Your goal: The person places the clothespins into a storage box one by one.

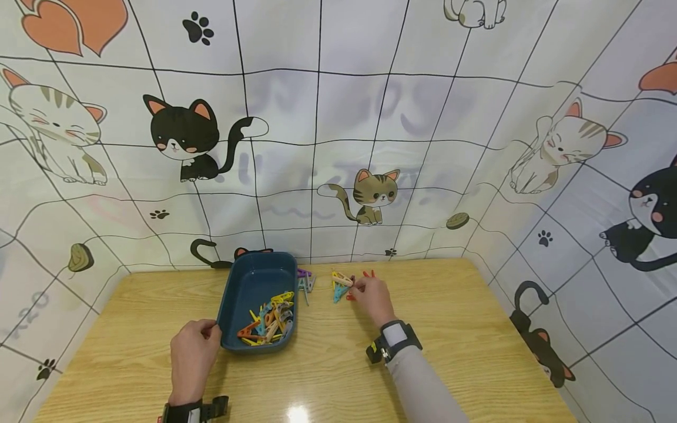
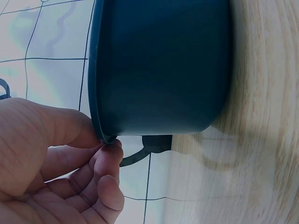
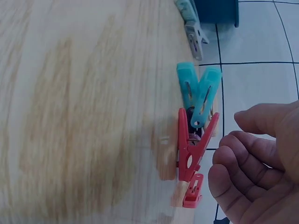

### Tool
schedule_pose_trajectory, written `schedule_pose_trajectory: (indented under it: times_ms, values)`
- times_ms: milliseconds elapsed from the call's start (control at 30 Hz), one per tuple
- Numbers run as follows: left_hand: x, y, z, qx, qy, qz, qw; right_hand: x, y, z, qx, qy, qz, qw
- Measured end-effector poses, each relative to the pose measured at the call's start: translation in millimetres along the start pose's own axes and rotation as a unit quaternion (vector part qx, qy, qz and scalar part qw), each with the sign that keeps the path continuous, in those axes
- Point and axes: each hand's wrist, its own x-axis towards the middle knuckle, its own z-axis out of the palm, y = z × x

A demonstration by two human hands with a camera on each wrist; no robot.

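Note:
My left hand (image 1: 194, 355) pinches the near-left rim of a dark blue plastic basin (image 1: 254, 282), thumb on one side of the lip and fingertips on the other. Inside the basin lies a heap of mixed clothespins (image 1: 270, 320), mostly yellow, orange, blue and wood-coloured. Over a small cluster of clothespins on the table hovers my right hand (image 1: 372, 299). Its fingers curve loosely in the right wrist view, thumb apart from them, with nothing between. Beside them lie a red clothespin (image 3: 189, 161), a teal clothespin (image 3: 205, 95) and a smaller red one (image 3: 192, 192).
Between basin and cluster lie purple and grey-blue clothespins (image 1: 305, 282). The wooden table (image 1: 449, 352) extends to the right and front. A white cat-print cloth (image 1: 317, 117) hangs along the table's back and sides.

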Motion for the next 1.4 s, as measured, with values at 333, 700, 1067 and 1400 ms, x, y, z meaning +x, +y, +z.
schedule_pose_trajectory:
  times_ms: [333, 700, 1067, 1400]
  values:
    - [1.1, 0.4, -0.7, -0.003, 0.000, -0.003, 1.0000, 0, -1, 5, -0.030, -0.018, -0.017, 0.999]
    - [0.4, 1.0, -0.7, -0.005, -0.006, -0.020, 0.9998, 2, -2, 13, -0.105, 0.008, -0.026, 0.994]
    - [0.3, 0.5, 0.6, -0.004, 0.001, -0.012, 0.9999, 0, -9, 13, -0.147, 0.010, -0.046, 0.988]
    - [0.4, -0.1, 0.8, -0.003, 0.000, -0.013, 0.9999, 0, -10, 12, -0.181, 0.023, -0.069, 0.981]
